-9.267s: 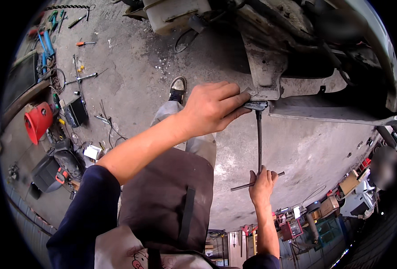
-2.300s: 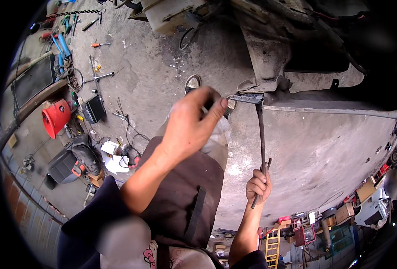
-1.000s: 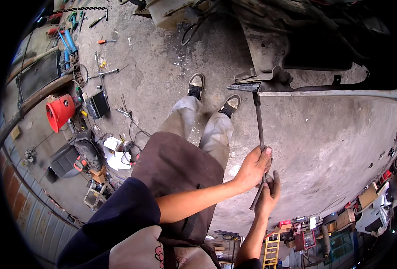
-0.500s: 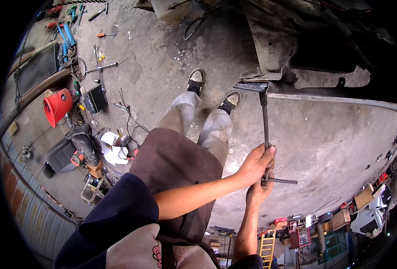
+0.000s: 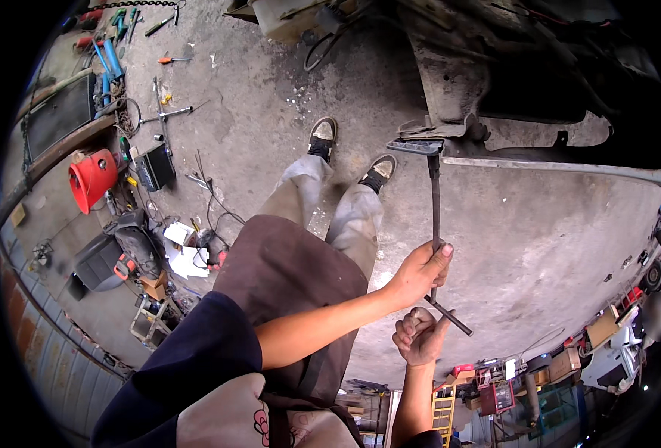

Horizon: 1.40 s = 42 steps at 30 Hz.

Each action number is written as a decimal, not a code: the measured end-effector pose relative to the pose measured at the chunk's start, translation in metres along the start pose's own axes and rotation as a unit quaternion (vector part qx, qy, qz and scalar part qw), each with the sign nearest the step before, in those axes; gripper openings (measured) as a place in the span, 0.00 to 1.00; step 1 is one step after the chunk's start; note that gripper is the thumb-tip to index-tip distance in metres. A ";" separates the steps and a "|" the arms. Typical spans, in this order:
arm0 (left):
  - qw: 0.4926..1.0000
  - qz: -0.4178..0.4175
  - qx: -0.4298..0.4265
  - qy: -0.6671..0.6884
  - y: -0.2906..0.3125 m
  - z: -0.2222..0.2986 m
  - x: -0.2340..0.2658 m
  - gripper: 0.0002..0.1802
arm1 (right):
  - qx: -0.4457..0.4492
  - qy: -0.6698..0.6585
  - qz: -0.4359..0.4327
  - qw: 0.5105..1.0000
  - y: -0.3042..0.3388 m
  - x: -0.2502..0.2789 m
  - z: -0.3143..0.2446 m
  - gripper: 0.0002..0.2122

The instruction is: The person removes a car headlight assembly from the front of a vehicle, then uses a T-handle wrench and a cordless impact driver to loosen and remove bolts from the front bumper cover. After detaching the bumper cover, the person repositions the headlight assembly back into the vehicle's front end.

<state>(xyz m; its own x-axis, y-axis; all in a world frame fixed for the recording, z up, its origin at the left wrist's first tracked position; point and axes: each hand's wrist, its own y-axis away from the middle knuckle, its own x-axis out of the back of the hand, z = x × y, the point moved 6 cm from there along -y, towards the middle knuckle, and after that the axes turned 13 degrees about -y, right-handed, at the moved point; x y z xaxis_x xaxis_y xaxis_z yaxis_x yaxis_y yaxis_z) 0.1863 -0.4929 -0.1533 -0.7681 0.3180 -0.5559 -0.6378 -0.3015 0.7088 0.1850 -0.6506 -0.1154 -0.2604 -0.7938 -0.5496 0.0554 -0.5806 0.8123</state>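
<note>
My left hand [image 5: 420, 276] is closed around the shaft of a long dark T-handle bar [image 5: 436, 209], just above its crossbar. Below it is my right hand [image 5: 422, 337], palm turned up and fingers loosely curled and apart, not wrapped round the bar. One of its digits lies against or close by the crossbar [image 5: 454, 317], which slants down to the right. The bar's far end meets a flat grey-black piece [image 5: 416, 146] at the corner of a worn metal vehicle panel [image 5: 454, 89]. How the two join is hidden.
A pale metal edge [image 5: 554, 165] runs right from the bar's far end. On the concrete floor at left lie a four-way wrench [image 5: 163, 115], a screwdriver [image 5: 174, 60], a black battery [image 5: 155, 167] and a red bucket-like container [image 5: 93, 181]. A yellow ladder [image 5: 442, 411] stands at the lower right.
My right hand has come off the crossbar junction, moved down and slightly left, and loosened its fingers. The crossbar has turned from nearly level to slanting. My left hand keeps its hold.
</note>
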 end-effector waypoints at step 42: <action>0.994 -0.088 -0.033 0.055 0.000 -0.003 0.015 0.21 | 0.070 0.025 -0.083 0.994 -0.027 -0.011 0.041 0.24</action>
<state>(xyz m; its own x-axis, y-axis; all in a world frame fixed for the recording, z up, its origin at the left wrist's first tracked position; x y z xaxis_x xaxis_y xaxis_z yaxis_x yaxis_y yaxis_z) 0.1746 -0.4909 -0.1624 -0.6429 0.2713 -0.7163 -0.7630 -0.3090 0.5678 0.1472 -0.6187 -0.1235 -0.2070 -0.6995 -0.6840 -0.1190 -0.6760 0.7272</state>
